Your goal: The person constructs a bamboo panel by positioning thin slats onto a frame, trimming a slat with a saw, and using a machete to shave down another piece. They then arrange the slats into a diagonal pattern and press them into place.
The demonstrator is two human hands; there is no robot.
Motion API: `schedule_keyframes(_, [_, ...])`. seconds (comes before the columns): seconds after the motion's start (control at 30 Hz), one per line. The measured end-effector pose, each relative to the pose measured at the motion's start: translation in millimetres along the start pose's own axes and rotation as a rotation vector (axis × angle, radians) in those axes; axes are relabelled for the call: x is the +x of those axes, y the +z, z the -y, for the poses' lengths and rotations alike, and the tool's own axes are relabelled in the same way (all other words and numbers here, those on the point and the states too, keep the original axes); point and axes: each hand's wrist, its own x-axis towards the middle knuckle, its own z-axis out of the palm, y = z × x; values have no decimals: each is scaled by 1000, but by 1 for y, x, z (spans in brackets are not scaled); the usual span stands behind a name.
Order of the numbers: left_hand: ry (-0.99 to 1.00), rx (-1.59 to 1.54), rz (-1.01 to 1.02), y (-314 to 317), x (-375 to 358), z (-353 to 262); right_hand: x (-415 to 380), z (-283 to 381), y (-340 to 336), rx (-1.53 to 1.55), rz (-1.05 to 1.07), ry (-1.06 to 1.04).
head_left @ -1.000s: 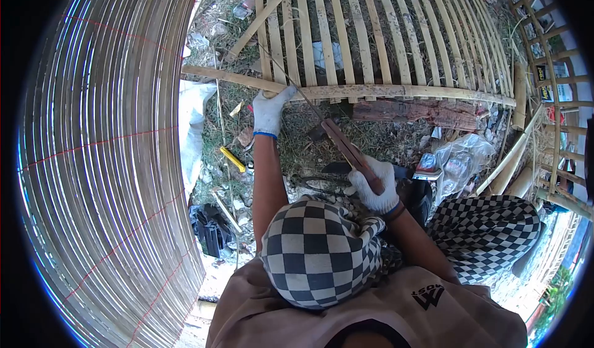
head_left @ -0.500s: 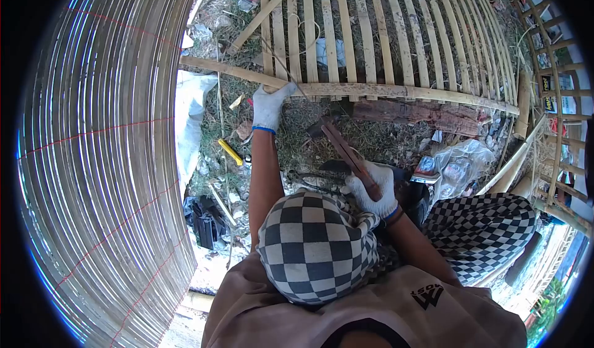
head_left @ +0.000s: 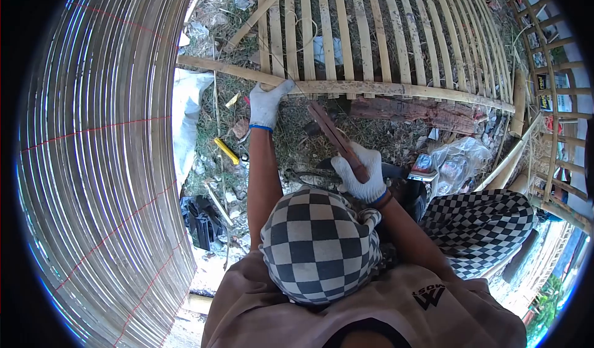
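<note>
My left hand [head_left: 267, 105], in a white glove with a blue cuff, grips the lower cross strip [head_left: 371, 88] of a slatted bamboo panel [head_left: 346, 32] near its left part. My right hand [head_left: 364, 173], gloved too, is closed around the wooden handle of a hammer [head_left: 334, 132]. The handle points up and left toward the cross strip, with a gap between them. Its dark head is hard to make out against the ground. A reddish-brown plank [head_left: 421, 114] lies just below the panel.
A tall bamboo slat screen [head_left: 105, 150] fills the left side. On the ground lie a yellow cutter [head_left: 227, 152], a black plastic item [head_left: 203, 223], white sheeting [head_left: 187, 116] and a clear plastic bag [head_left: 455, 167]. A bamboo lattice [head_left: 560, 139] stands at the right.
My right hand has moved slightly left and up with the hammer, and the handle has shifted left. My left hand still grips the strip.
</note>
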Motion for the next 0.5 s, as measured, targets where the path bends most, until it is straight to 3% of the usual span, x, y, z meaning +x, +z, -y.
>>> schedule_keyframes(0.17, [-14, 13, -19, 1, -2, -1, -34, -3, 6, 248, -78, 158])
schedule_keyframes(0.27, [-52, 28, 8, -6, 5, 7, 7, 5, 9, -84, -13, -70])
schedule_keyframes(0.4, [20, -20, -4, -2, 2, 5, -23, 6, 3, 214, -106, 67])
schedule_keyframes(0.5, [1, -13, -13, -1, -5, 0, -11, 18, -6, -5, 26, 54])
